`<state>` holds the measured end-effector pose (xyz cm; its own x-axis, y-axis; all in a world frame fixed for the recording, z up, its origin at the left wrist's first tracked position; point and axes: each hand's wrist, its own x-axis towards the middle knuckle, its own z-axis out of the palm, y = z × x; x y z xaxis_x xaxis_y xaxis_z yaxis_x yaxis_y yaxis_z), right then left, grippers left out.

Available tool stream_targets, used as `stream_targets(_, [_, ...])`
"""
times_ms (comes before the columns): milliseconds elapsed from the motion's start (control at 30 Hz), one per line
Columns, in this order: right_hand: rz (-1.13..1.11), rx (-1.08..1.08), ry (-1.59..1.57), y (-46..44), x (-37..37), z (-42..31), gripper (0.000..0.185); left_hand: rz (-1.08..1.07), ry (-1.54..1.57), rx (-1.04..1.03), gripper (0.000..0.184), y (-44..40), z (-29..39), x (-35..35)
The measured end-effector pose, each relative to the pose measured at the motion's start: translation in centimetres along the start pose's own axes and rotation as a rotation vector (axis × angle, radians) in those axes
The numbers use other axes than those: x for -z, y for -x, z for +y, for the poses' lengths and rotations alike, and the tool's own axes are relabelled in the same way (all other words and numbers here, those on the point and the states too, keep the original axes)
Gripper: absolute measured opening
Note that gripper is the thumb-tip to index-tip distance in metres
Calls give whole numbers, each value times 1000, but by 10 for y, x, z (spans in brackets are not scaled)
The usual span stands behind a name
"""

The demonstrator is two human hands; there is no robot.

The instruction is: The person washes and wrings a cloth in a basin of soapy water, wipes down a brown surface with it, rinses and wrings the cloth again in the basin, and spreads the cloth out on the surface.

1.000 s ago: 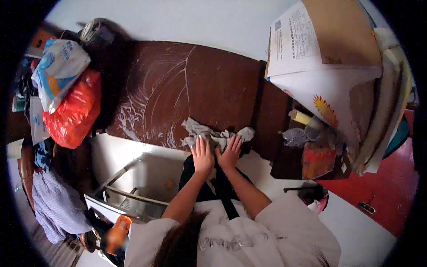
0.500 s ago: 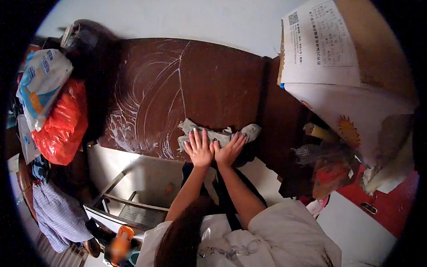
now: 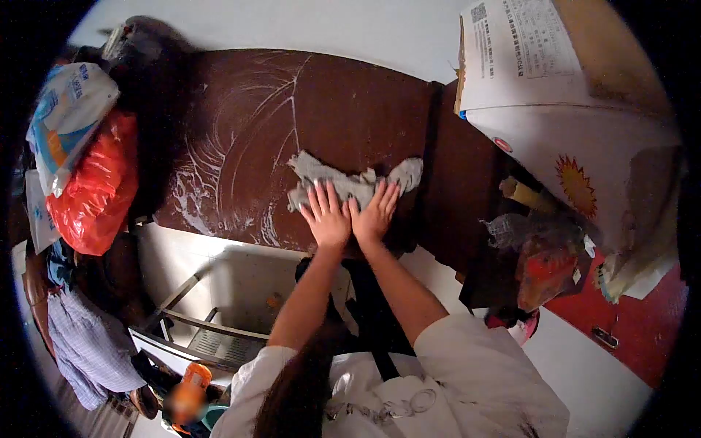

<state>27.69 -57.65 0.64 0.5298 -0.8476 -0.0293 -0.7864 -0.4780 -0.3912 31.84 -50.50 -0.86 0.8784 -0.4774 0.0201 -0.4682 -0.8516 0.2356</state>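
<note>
A crumpled grey cloth [image 3: 339, 179] is spread across the dark brown wooden tabletop [image 3: 350, 109], close to its near edge. Flat on the cloth's near side, my left hand [image 3: 328, 219] presses down with fingers stretched out. Beside it my right hand [image 3: 374, 215] lies on the cloth in the same way, fingers extended and thumbs almost meeting. White foamy streaks [image 3: 193, 186] cover the left part of the surface, with a long thin line running toward the back edge. To the right of that line the wood looks mostly free of foam.
A red plastic bag [image 3: 98, 190] and a white-and-blue package [image 3: 73, 109] hang at the left. On the right are a large cardboard box [image 3: 526, 66] and a dark bin-like thing holding wrappers [image 3: 544, 270]. Below stands a metal-framed chair [image 3: 212, 332]; checked cloth [image 3: 87, 343] hangs lower left.
Both hands and the cloth have moved away from me, up the tabletop from its near edge. The view has also shifted slightly.
</note>
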Motion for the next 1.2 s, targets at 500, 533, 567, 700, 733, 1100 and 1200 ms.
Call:
stream_targets(500, [38,-143,-7,75,-3,19,81,-72,-129,68,64,79,-17,-1])
stream_targets(533, [41,-139,-5,74,-1,17,81,-86,-131,66,63,78,-17,0])
stream_targets(567, [18,-143,-1,72,1,16,81,-92,-134,65,63,77,-17,1])
stream_targets(700, [58,-54,0,67,2,17,82,-127,-119,118,64,74,-13,2])
stream_targets(733, [24,-50,4,60,6,15,83,-124,-114,152,64,70,-10,2])
stream_targets(1100, [203,-97,63,-132,-22,-22,94,-79,54,191,61,-111,45,-13])
stream_targets(1200, [173,-34,55,-177,-22,-32,94,-31,75,206,61,-147,56,-16])
